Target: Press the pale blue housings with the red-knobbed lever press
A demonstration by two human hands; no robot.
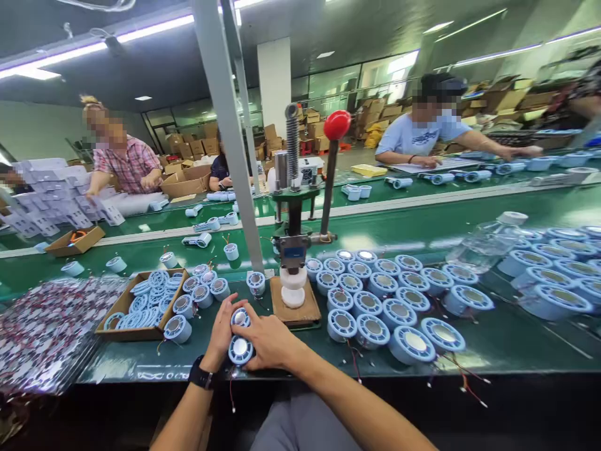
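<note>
At the front edge of the green bench, my left hand (224, 332) and my right hand (265, 338) close around two light-blue round parts with silver centres. The upper part (241, 318) is gripped between both hands. Just below it, the lower part (240, 351) lies against my right fingers, its thin wires hanging over the edge. A hand press (294, 250) with a red knob (337, 125) stands behind my hands, its white round pad (293, 297) above a brown board (307, 307). Left of my hands, several similar blue parts (177, 329) sit beside a cardboard box (136, 335) of blue rings.
Rows of blue round parts (370, 329) fill the bench at right, by a clear plastic bottle (491, 241). Bagged wired pieces (42, 326) lie at far left. A metal post (230, 125) rises behind. People work across the green conveyor (422, 213).
</note>
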